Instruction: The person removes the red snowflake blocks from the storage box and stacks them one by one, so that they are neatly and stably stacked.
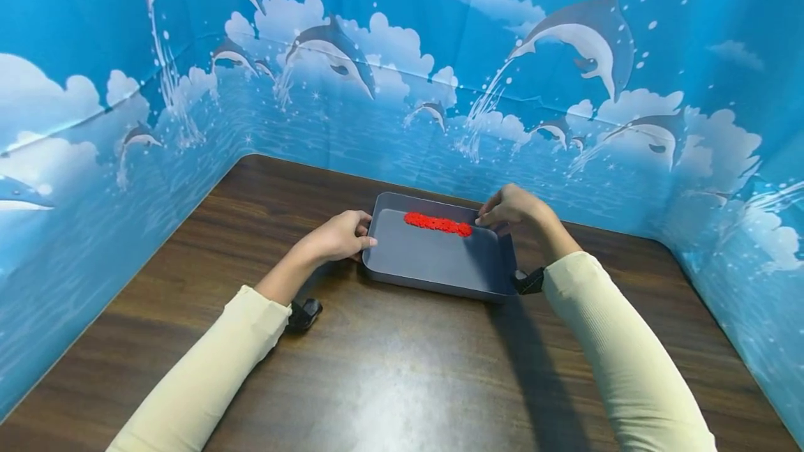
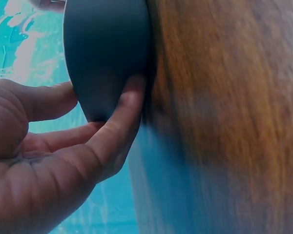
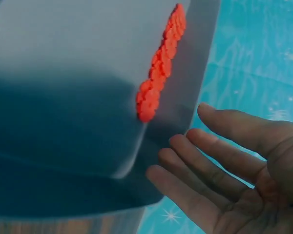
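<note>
A dark grey rectangular tray (image 1: 433,264) with raised walls lies toward the back of the wooden table. Inside it, along the back wall, runs a row of small red scalloped discs (image 1: 437,224), overlapping one another; the right wrist view shows them as a narrow strip. My left hand (image 1: 344,234) grips the tray's left side, thumb at the rim and fingers against the outer wall, as the left wrist view shows. At the back right corner is my right hand (image 3: 234,170), its fingers loosely extended at the wall, with nothing pinched between thumb and fingers.
The brown wooden table (image 1: 377,368) reaches forward and to both sides of the tray. A blue curtain (image 1: 402,89) printed with dolphins and clouds hangs along its back and sides. Dark straps sit at both wrists, below pale yellow sleeves (image 1: 207,361).
</note>
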{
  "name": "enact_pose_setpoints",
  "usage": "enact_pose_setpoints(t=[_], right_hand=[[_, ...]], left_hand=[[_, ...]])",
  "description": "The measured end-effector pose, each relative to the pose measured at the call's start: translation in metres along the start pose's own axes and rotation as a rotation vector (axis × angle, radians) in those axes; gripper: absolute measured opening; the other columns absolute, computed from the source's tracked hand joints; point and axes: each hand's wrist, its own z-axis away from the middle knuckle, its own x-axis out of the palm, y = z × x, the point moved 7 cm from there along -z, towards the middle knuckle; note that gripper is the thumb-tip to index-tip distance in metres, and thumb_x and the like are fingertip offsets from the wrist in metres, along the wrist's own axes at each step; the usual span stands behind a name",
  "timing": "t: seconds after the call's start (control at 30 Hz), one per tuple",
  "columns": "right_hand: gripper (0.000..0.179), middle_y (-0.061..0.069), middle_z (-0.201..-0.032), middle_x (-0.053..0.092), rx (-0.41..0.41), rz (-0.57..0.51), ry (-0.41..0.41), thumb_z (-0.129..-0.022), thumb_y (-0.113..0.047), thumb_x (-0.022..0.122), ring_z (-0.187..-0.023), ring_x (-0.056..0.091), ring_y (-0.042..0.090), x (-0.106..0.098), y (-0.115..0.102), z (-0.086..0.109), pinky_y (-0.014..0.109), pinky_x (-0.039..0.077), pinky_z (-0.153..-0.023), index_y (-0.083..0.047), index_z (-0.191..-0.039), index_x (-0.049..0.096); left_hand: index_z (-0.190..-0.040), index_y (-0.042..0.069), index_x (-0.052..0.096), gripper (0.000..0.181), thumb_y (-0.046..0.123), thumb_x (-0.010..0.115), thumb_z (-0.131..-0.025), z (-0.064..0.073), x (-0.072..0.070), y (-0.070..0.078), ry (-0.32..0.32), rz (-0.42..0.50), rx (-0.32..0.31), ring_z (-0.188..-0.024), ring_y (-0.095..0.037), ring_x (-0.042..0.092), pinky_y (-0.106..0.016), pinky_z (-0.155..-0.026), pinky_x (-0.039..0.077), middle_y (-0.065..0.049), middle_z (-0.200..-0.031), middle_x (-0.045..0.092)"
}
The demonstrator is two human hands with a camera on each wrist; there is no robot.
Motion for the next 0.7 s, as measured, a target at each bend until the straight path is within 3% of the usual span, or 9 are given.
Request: enact_pose_setpoints(t=[0.27, 0.5, 0.7], right_hand=[[0.041, 0.028, -0.132, 0.071, 0.093, -0.002, -0.045, -0.107, -0.012, 0.068, -0.122, 0.070, 0.038, 0.019, 0.005, -0.018, 0.046, 0.066, -0.098, 0.008, -0.143, 0.064], [0.030, 0.027, -0.119, 0.073, 0.149, 0.063, 0.061, -0.103, -0.014, 0.073, -0.110, 0.073, 0.034, 0.024, 0.013, -0.027, 0.044, 0.069, -0.086, 0.006, -0.125, 0.073], [0.035, 0.031, -0.128, 0.072, 0.230, 0.093, 0.100, -0.101, -0.021, 0.078, -0.116, 0.074, 0.038, 0.026, 0.010, -0.029, 0.043, 0.069, -0.085, 0.008, -0.120, 0.072]], left_hand=[[-0.166, -0.007, 0.026, 0.066, 0.010, 0.058, -0.112, 0.000, -0.001, -0.003, -0.006, -0.003, -0.005, -0.123, -0.040, 0.070, -0.043, -0.096, 0.066, -0.034, -0.152, 0.052], [-0.166, -0.006, 0.028, 0.065, 0.012, 0.060, -0.112, -0.002, 0.000, -0.003, 0.000, -0.019, -0.014, -0.120, -0.038, 0.070, -0.044, -0.098, 0.065, -0.032, -0.149, 0.056], [-0.166, -0.005, 0.029, 0.066, 0.015, 0.060, -0.112, -0.001, -0.001, -0.002, 0.004, -0.056, -0.025, -0.121, -0.037, 0.070, -0.046, -0.100, 0.063, -0.031, -0.151, 0.055]])
